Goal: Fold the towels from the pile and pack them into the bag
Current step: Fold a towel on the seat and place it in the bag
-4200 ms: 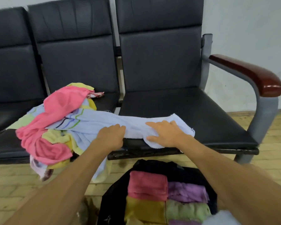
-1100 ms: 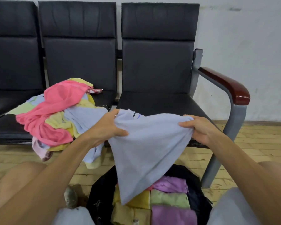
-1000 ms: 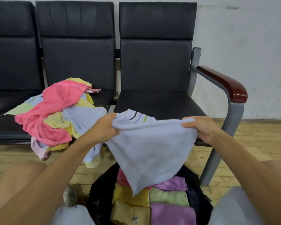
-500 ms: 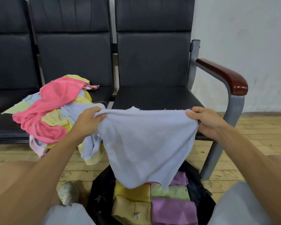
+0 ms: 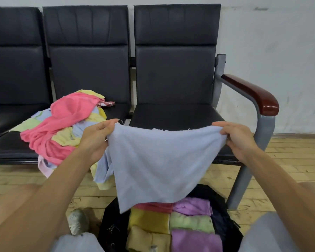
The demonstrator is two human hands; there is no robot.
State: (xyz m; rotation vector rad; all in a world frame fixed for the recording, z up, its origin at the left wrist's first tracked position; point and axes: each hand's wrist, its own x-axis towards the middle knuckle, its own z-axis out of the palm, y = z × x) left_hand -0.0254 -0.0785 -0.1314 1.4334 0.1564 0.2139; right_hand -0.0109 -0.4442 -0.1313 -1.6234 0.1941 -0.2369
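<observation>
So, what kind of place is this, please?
Probably a public waiting area, not a home: a row of joined black padded seats with a wooden armrest stands against a bare white wall, on a plank floor.

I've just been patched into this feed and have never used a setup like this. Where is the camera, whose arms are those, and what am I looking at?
There is no machine here: the arms belong to a person working bare-handed. The single picture comes from a wide-angle camera worn on their head, looking forward and down, so the arms enter from the bottom edge. The left hand and right hand each pinch a top corner of a light blue towel. It is stretched between them and hangs in the air above an open black bag on the wooden floor. Folded towels, yellow, green, purple and pink, lie in the bag. On the black bench, left of the held towel, sits the unfolded pile of pink, yellow and blue cloth.
</observation>
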